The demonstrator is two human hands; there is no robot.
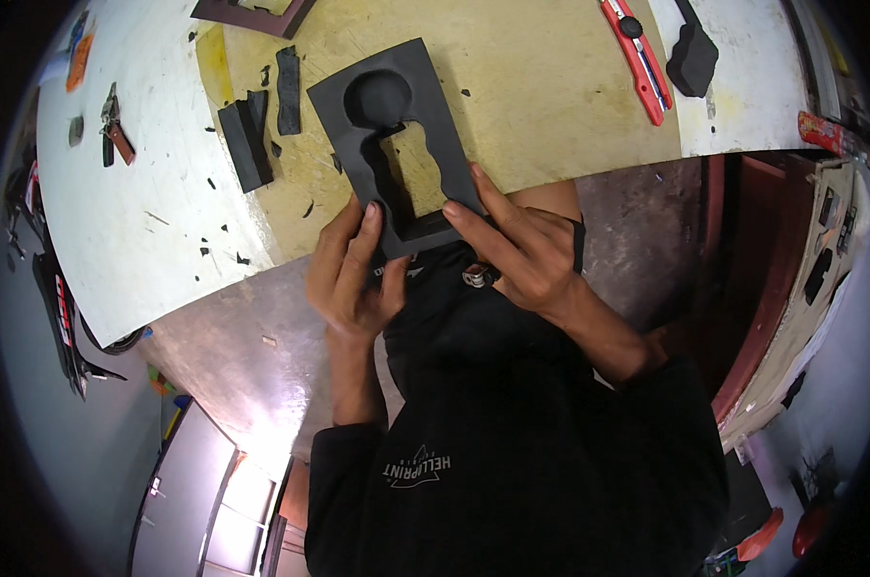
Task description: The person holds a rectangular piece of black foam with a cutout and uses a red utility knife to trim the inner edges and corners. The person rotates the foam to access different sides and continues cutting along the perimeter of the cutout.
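Head view, and both bare hands have hold of the black foam block around the upper middle of the frame; it sits tilted, its top leaning left, with a round recess near the upper end and a wavy-sided cutout right through below that; whether it touches the table, I can't tell. Left hand is half curled, gripping the block's lower left corner; right hand is partly open, two fingertips pressed on the lower right part; its thumb is hidden, so no idea what that's doing.

Under the block's upper end is a yellowish board on the white table; two dark offcuts lie left of the block, with black crumbs scattered further down and left; a red box cutter is at the upper right, a black chunk just beside it; part of a dark frame-shaped piece pokes in at the top edge, left of centre.
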